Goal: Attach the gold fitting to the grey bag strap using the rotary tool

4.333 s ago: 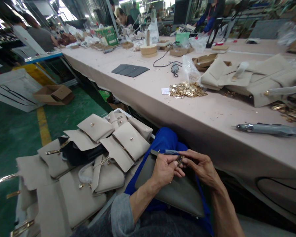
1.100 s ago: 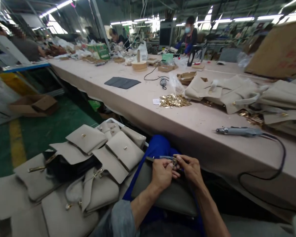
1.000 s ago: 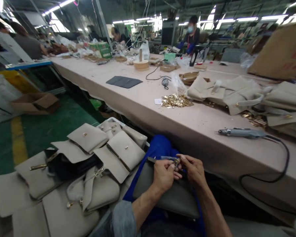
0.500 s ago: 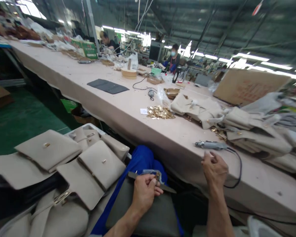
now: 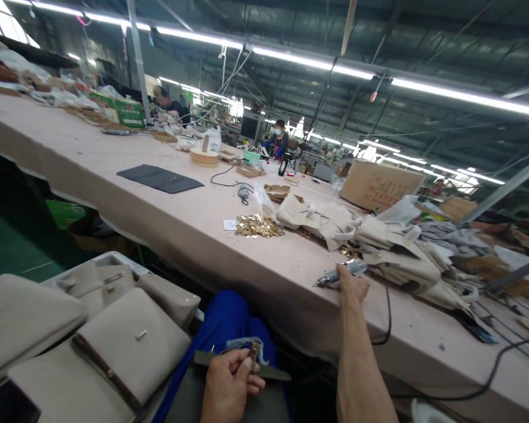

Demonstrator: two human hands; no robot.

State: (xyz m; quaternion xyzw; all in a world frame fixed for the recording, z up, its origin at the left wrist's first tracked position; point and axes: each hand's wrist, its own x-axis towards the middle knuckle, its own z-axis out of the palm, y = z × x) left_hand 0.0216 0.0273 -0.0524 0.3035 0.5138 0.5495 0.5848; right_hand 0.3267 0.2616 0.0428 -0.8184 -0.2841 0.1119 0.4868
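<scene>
My left hand (image 5: pixel 229 385) is closed, pinching a small metal clasp (image 5: pixel 253 352) against the edge of a dark grey bag (image 5: pixel 229 405) lying on my lap over blue cloth (image 5: pixel 223 326). My right hand (image 5: pixel 351 285) has reached up onto the long beige table (image 5: pixel 167 217) and is wrapped round a grey electric screwdriver (image 5: pixel 337 274), whose black cord (image 5: pixel 385 323) trails off the table edge.
A heap of gold metal fittings (image 5: pixel 258 226) lies on the table beside a pile of beige bags (image 5: pixel 379 241). More beige bags (image 5: pixel 132 346) are stacked at my left. A dark sheet (image 5: pixel 158 178) and a cardboard box (image 5: pixel 377 185) sit farther back. Other people work in the distance.
My right hand left the clasp, rose to the table and closed on the electric screwdriver. The left hand kept its pinch on the clasp. The camera tilted upward.
</scene>
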